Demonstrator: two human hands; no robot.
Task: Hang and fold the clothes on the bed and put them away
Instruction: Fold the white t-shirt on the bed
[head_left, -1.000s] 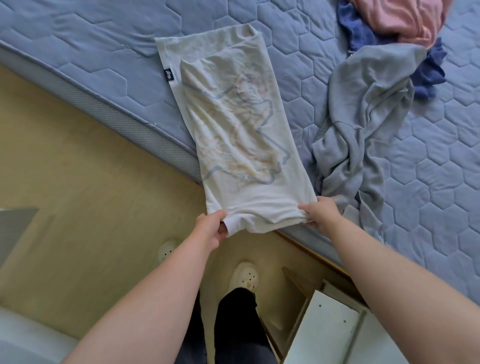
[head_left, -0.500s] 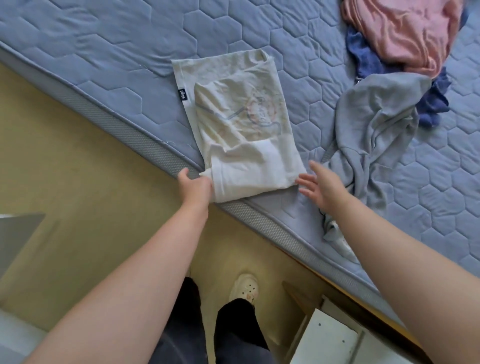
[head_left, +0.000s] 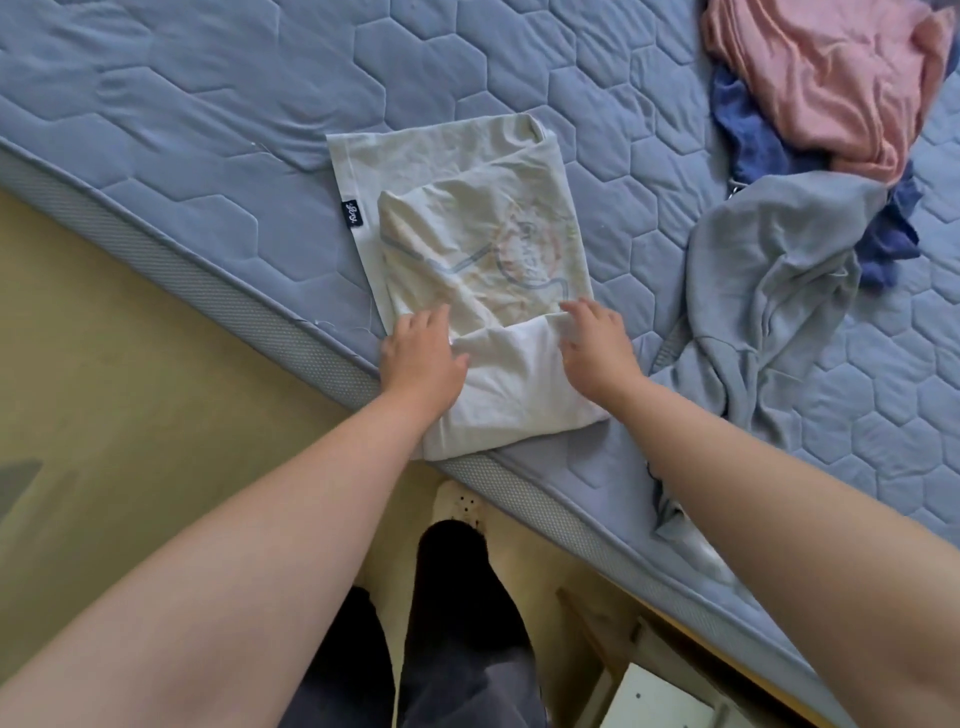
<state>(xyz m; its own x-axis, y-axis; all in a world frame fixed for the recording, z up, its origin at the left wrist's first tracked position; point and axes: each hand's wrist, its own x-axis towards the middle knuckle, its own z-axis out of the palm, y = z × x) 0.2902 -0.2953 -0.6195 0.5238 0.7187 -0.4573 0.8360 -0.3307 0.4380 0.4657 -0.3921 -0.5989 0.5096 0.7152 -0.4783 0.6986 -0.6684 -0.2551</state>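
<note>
A blue-grey quilted bed (head_left: 208, 93) with hexagon stitching and a mesh edge band stands over a yellowish floor (head_left: 130, 389). The white T-shirt (head_left: 467, 171) lies at the bed's near edge, its lower part folded up. The left grip (head_left: 421, 353) and right grip (head_left: 597, 348) press flat on that fold, fingers spread. A pink garment (head_left: 831, 78) over a blue garment (head_left: 753, 140) is cut off at the far right, beside a grey hoodie (head_left: 769, 260). The shirt's black label (head_left: 353, 214) bears white script too small to read.

Blue quilted mattress (head_left: 208, 130) w/ hex stitching. Folded white tee (head_left: 467, 218) at near edge, centre; crumpled grey hoodie (head_left: 769, 270) just right of it; pink top (head_left: 831, 78) over dark-blue garment (head_left: 753, 145), far right
</note>
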